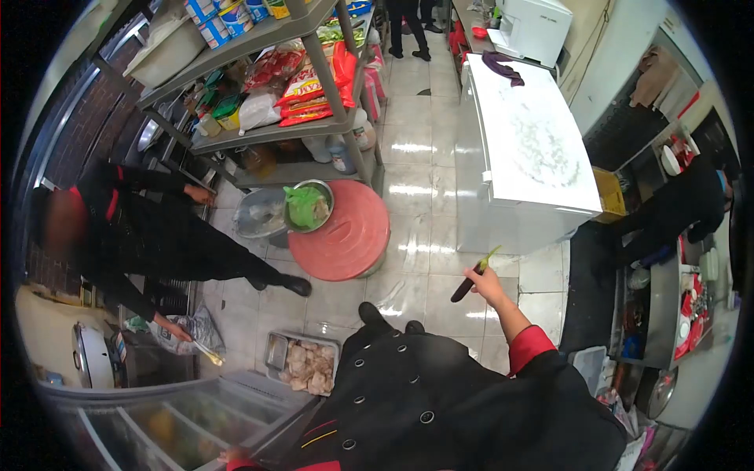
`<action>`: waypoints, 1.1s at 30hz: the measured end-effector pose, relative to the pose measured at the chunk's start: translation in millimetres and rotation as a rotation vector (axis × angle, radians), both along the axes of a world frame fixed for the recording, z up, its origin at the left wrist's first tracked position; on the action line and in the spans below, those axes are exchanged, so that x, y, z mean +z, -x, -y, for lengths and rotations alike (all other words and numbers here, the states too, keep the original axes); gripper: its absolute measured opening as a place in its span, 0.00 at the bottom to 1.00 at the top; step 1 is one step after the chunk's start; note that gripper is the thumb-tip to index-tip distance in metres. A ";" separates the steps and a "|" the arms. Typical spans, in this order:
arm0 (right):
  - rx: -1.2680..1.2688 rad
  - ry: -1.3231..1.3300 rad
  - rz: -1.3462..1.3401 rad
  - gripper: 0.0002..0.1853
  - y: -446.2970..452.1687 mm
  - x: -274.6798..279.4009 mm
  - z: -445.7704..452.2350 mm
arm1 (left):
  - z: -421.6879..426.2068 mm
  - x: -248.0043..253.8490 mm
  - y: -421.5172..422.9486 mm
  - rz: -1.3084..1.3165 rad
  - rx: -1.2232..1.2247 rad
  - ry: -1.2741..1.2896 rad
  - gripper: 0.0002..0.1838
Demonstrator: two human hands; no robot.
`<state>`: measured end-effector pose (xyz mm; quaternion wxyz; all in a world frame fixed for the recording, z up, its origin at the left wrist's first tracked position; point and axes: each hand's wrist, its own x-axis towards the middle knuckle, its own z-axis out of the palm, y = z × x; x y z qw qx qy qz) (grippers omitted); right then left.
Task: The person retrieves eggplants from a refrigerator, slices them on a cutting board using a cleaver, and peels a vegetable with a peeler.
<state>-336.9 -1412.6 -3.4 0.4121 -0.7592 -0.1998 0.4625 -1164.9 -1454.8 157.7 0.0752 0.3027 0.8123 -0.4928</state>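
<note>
One eggplant was at four o'clock from the view's middle, clasped in the fingers of the right hand, its green stem pointing toward one o'clock. The left hand, at seven, was at the edge of one glass door; I cannot tell whether its grip was closed. One tray, also at seven, held meat, its pieces too overlapped to count. Near centre was one red lid, with one bowl and one green bag inside it at ten. One freezer, at two, bore one dark cloth. One person stood at nine, another person at three.
</note>
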 end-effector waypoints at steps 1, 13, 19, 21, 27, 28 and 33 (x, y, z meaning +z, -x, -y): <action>-0.005 0.014 0.011 0.22 -5.4 0.4 -4.6 | -5.3 -4.7 5.2 -0.013 -0.008 0.014 0.42; 0.075 -0.261 -0.190 0.15 -12.8 80.9 -123.0 | -126.4 -228.4 -198.2 1.459 -0.396 -0.447 0.21; 0.395 -0.223 -0.049 0.21 -41.6 131.9 -232.9 | -327.6 -114.4 -532.4 1.832 -0.403 -0.603 0.17; 0.446 -0.206 -0.033 0.22 -52.6 128.4 -265.7 | -380.7 -82.1 -597.6 1.934 -0.436 -0.644 0.17; 0.508 -0.109 -0.072 0.24 -99.7 151.3 -324.9 | -485.4 -28.9 -746.6 2.220 -0.538 -0.475 0.19; 0.473 -0.155 -0.132 0.25 -108.3 155.0 -328.1 | -495.1 -23.7 -765.4 2.266 -0.566 -0.361 0.16; 0.386 -0.116 0.296 0.22 -157.0 148.2 -333.2 | -522.8 -9.8 -840.1 2.305 -0.610 -0.098 0.12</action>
